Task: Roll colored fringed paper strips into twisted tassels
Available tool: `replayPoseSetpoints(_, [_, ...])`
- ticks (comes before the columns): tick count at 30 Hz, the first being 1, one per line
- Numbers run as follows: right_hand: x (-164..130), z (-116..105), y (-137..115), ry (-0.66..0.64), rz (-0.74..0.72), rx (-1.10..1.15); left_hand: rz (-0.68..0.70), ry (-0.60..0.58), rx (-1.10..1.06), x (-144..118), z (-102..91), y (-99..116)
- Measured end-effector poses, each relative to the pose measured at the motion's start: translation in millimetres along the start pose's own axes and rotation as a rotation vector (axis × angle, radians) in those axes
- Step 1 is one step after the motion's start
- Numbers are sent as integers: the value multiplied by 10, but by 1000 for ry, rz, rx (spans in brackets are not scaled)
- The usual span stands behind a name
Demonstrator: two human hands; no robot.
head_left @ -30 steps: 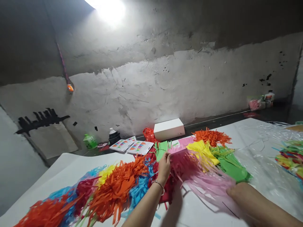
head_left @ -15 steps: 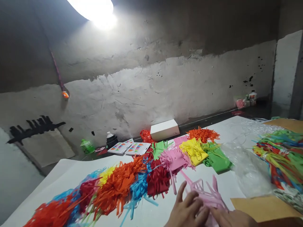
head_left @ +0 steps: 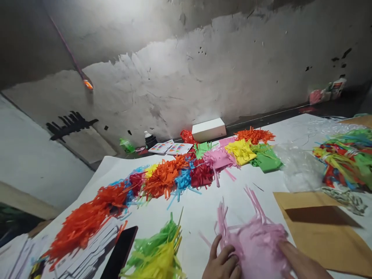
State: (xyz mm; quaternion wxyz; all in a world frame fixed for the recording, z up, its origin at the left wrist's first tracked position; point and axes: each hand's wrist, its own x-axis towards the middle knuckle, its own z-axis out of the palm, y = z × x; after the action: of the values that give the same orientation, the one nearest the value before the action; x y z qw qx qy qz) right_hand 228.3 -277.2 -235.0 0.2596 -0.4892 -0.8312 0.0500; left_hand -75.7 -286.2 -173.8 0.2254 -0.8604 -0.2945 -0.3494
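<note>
A bundle of pink fringed paper (head_left: 255,248) lies low in the view, its loose strips fanning out toward the back. My left hand (head_left: 222,261) is at its left side, fingers curled against it with the index finger raised a little. At the right edge, my right hand (head_left: 302,259) grips the bundle, one finger along its top and the others hidden. Left of my hands rests a green and yellow fringed bundle (head_left: 158,252). Beyond are a pink fringed piece (head_left: 219,158), a dark red one (head_left: 201,173) and a mass of orange fringe (head_left: 165,176).
A brown envelope (head_left: 328,232) lies to the right, below clear plastic (head_left: 300,166) and multicoloured strips (head_left: 345,159). On the left are a dark phone-like slab (head_left: 120,252) and stacked white paper pieces (head_left: 90,254). A white box (head_left: 208,130) stands by the wall.
The view has tilted down and shifted, bringing the green and yellow bundle and the slab into sight. The pink bundle now shows wider between my hands, and my right hand sits farther right.
</note>
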Motion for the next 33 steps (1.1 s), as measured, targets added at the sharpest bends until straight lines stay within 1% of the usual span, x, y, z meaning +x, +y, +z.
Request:
replayPoseSetpoints(2, [-119,-107,106,62,104,-12,-35,-3,1,13,-58,75])
replayPoseSetpoints(4, [-173,-213,58,151,200,-71,-61,-7,-14,11,-91,138])
replayPoseSetpoints(5, [-172,-254,-34,208,192,-83,-70,-11,-24,-1,-97,167])
replayPoseSetpoints(6, [-151,-284,-164,240,141,-77,-77,-17,-37,-20,-98,195])
replayPoseSetpoints(7, [-110,-301,-317,247,34,-42,-78,-32,-56,-44,-96,218])
replayPoseSetpoints(8, [-51,-307,-478,235,-159,16,-74,-54,-79,-72,-94,235])
replayPoseSetpoints(9, [19,-305,-628,91,-309,43,-72,-84,-102,-103,-95,243])
replayPoseSetpoints(10, [94,-298,-754,10,-398,44,-69,-117,-122,-136,-102,240])
replayPoseSetpoints(12, [223,-279,-899,-120,-458,31,-95,-189,-136,-210,-142,199])
replayPoseSetpoints(14, [286,-254,-905,-157,-460,-27,-201,-265,-119,-291,-220,123])
replayPoseSetpoints(15, [288,-237,-872,-138,-466,-67,-280,-293,-105,-331,-271,78])
replayPoseSetpoints(17, [245,-196,-785,-15,-485,-140,-456,-329,-77,-401,-386,-9])
replayPoseSetpoints(18, [210,-174,-747,55,-492,-159,-523,-355,-74,-425,-443,-44])
replayPoseSetpoints(20, [144,-142,-705,160,-479,-164,-616,-415,-69,-446,-546,-82])
replayPoseSetpoints(21, [121,-137,-703,187,-465,-160,-650,-444,-65,-441,-587,-79])
replayPoseSetpoints(23, [108,-157,-732,223,-437,-153,-722,-456,-51,-398,-642,-24])
replayPoseSetpoints(25, [136,-214,-786,295,-421,-136,-748,-454,-84,-312,-655,90])
replayPoseSetpoints(27, [181,-294,-845,381,-416,-97,-689,-485,-172,-185,-616,225])
replayPoseSetpoints(29, [214,-383,-893,431,-425,-53,-630,-514,-238,-28,-528,321])
replayPoseSetpoints(31, [220,-470,-915,426,-470,-24,-650,-492,-247,135,-412,326])
replayPoseSetpoints(33, [200,-545,-908,395,-551,-16,-721,-441,-192,268,-317,220])
